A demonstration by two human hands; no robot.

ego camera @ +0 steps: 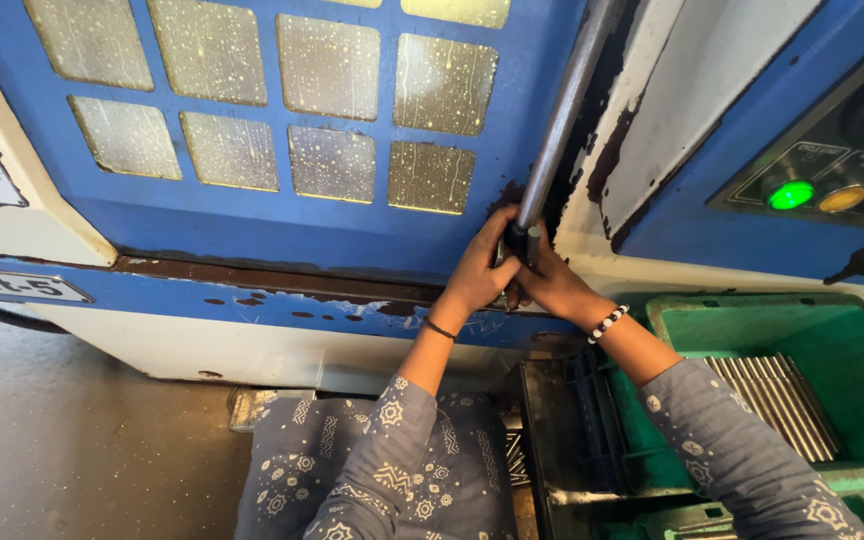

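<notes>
Both hands grip the lower end of the steel door handle [555,130] on the blue machine door [282,215]: left hand [480,268] and right hand [549,280] clenched together. Judged mid-pull; sliding the door needs steady sideways force.

I had both arms stretched forward toward twelve o'clock, patterned sleeves pushed back from the wrists. My left hand [479,268] and right hand [550,278] met side by side, fingers curled closed in a grip. A thin dark band circled my left wrist, beads my right.
</notes>
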